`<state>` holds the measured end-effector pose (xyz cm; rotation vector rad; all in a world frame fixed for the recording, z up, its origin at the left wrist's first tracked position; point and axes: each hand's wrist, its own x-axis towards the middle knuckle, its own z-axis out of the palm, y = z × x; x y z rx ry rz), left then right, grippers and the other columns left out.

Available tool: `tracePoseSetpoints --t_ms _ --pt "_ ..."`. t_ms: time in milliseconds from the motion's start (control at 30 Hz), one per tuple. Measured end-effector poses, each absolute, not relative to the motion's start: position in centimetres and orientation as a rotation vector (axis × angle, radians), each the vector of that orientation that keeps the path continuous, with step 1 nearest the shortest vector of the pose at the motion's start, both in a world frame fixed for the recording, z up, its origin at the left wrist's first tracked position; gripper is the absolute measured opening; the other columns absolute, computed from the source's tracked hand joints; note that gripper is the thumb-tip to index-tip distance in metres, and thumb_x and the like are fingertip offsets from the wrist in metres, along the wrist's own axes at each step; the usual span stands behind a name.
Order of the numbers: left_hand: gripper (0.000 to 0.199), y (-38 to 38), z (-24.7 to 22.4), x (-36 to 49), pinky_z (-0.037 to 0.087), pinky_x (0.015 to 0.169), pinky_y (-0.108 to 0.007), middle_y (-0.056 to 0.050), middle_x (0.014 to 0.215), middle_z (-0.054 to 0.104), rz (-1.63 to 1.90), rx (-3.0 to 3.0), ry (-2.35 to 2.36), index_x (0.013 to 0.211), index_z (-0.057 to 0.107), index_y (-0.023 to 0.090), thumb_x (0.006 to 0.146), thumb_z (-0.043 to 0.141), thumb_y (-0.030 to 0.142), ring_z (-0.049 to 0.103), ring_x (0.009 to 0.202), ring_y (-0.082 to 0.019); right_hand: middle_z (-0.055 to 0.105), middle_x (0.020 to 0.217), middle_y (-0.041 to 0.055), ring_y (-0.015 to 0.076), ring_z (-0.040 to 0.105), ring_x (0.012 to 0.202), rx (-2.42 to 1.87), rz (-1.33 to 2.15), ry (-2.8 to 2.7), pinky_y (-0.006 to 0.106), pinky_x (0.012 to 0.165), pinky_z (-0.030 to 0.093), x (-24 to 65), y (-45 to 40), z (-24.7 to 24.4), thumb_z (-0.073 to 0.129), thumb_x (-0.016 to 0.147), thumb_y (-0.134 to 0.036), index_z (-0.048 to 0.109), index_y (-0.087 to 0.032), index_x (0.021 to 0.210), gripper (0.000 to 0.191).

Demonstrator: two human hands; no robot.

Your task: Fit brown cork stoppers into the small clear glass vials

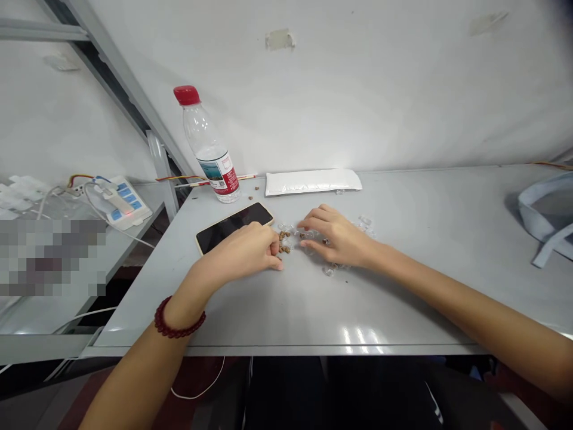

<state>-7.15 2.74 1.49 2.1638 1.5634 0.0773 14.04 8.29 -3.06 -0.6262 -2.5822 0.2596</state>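
Observation:
My left hand (250,252) rests beside a small cluster of brown pieces (285,241), its fingers bent down and its thumb held apart from them. Nothing shows in its grip, though the fingertips are partly hidden. Across the cluster, my right hand (336,236) arches low over the table with thumb and fingers spread. Clear plastic-looking bits (329,270) lie under and around it, with a few brown pieces among them. More clear bits (365,222) are scattered just beyond the right wrist. A dark-screened phone (224,232) lies right behind my left hand, partly covered by it.
A red-capped water bottle (210,149) stands at the back left. By the wall lies a flat white packet (313,182). A pale blue strap (544,203) is at the far right. To the left, a power strip (123,203) with cables sits on a neighbouring surface.

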Motion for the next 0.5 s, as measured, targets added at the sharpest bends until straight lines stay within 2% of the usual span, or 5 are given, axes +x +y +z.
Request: tracePoseSetpoints --t_ms 133,267,400,500 --pt "0.014 2.8 0.9 -7.0 0.034 0.052 -0.026 -0.002 0.062 0.063 0.013 2.234 1.525 0.067 0.068 0.020 0.075 0.060 0.028 0.054 0.057 -0.017 0.062 0.104 0.0102 0.0220 0.046 0.091 -0.488 0.238 -2.669 0.036 0.081 0.040 12.7 7.4 -3.2 0.045 0.094 -0.025 0.066 -0.016 0.108 0.026" --pt "0.017 2.8 1.0 -7.0 0.030 0.050 -0.027 -0.001 0.055 0.058 0.062 2.249 1.495 0.059 0.064 0.020 0.073 0.055 0.021 0.047 0.050 -0.015 0.063 0.103 0.0099 0.0225 0.045 0.091 -0.517 0.216 -2.713 0.035 0.079 0.040 12.3 7.0 -3.7 0.043 0.095 -0.021 0.067 -0.017 0.108 0.028" --pt "0.026 2.8 1.1 -6.9 0.022 0.047 -0.028 0.002 0.045 0.042 0.107 2.252 1.496 0.046 0.048 0.020 0.072 0.051 0.017 0.034 0.044 -0.012 0.063 0.099 0.0112 0.0224 0.046 0.089 -0.548 0.149 -2.725 0.035 0.079 0.039 12.3 6.8 -3.8 0.044 0.094 -0.020 0.066 -0.015 0.111 0.028" --pt "0.028 2.8 1.3 -6.7 0.019 0.047 -0.028 0.003 0.045 0.033 0.072 2.265 1.484 0.045 0.040 0.020 0.072 0.048 0.017 0.027 0.044 -0.011 0.061 0.098 0.0117 0.0229 0.046 0.090 -0.585 0.075 -2.743 0.035 0.078 0.038 12.5 6.9 -3.7 0.044 0.094 -0.021 0.066 -0.015 0.108 0.026"
